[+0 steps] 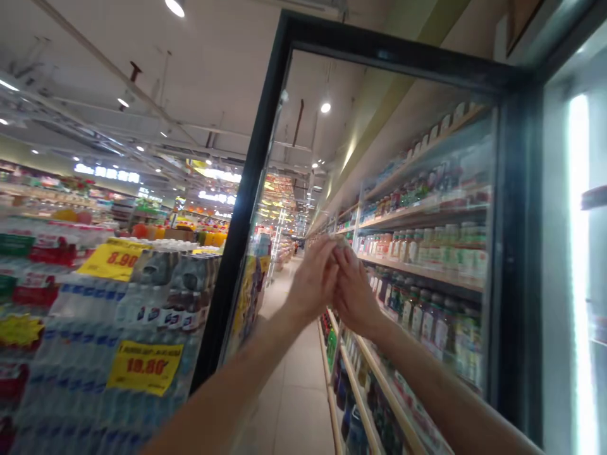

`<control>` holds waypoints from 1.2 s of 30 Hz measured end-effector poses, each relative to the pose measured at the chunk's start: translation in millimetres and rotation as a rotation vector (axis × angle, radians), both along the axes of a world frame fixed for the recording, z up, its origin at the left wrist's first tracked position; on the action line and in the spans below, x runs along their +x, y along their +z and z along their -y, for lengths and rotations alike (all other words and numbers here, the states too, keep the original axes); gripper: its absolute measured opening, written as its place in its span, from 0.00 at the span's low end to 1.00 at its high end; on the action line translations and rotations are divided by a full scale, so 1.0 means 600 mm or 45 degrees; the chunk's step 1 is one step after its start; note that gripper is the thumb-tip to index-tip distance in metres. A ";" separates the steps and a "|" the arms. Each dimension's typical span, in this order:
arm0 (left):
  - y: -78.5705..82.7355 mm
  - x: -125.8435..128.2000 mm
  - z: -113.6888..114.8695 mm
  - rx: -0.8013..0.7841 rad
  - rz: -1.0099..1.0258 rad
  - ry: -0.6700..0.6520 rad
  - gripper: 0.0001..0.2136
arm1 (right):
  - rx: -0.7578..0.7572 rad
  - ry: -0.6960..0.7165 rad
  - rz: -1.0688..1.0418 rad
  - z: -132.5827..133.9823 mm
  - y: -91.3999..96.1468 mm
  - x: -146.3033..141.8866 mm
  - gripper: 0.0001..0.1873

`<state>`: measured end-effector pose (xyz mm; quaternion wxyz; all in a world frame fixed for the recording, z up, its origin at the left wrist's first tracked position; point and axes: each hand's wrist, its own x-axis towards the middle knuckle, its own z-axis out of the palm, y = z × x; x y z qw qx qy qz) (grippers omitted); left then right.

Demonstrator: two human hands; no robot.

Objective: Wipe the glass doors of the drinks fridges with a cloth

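Observation:
Both my arms reach forward in front of an open glass cooler door with a black frame. My left hand and my right hand meet at chest height, fingers pressed together against each other. The fingertips pinch around something small that I cannot make out. Through the glass I see shelves of bottled drinks behind my hands.
A stacked display of bottled water with yellow price signs stands at the left. The lit cooler interior is at the far right. A tiled aisle runs ahead between the display and the long shelving.

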<state>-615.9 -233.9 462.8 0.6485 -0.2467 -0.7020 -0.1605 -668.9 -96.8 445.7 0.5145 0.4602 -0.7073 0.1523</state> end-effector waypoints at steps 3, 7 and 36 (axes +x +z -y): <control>-0.039 -0.037 -0.081 0.070 -0.066 -0.061 0.21 | -0.064 0.242 -0.047 -0.064 0.010 -0.027 0.25; -0.057 -0.084 -0.131 0.162 -0.138 0.286 0.23 | -0.508 -0.173 -0.351 -0.144 0.006 -0.081 0.23; -0.198 -0.053 -0.007 -0.918 -0.108 0.406 0.19 | -0.508 -0.625 -0.230 -0.126 -0.069 -0.087 0.31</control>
